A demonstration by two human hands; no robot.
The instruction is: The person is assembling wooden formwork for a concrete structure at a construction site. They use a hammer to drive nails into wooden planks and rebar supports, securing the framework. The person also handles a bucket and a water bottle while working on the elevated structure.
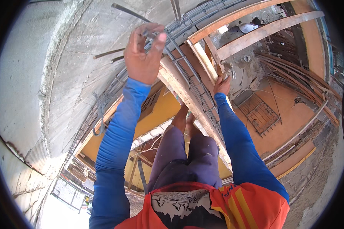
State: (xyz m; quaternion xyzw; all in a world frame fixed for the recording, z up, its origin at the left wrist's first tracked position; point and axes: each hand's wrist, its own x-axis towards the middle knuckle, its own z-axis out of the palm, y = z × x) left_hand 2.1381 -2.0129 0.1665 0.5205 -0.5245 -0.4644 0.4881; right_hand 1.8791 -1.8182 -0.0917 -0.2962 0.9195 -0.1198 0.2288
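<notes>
My left hand [144,55] is raised beside the concrete wall, above a cage of steel reinforcing bars [179,61]. Its fingers are curled with the thumb opposite, around a small grey piece that is blurred and hard to name. Next to the timber formwork [204,61], my right hand [222,84] is closed on what looks like a hammer [227,69], its grey metal head showing above the fist. Much of the handle is hidden by my fingers.
Bare rebar ends [130,12] jut from the concrete wall [76,57]. My feet rest on a narrow timber beam [195,103] high above the floor. Below lie a metal grille [260,114], stacked planks [298,80], a bucket [247,58] and a person in white [248,27]. Looped wire [100,110] hangs at left.
</notes>
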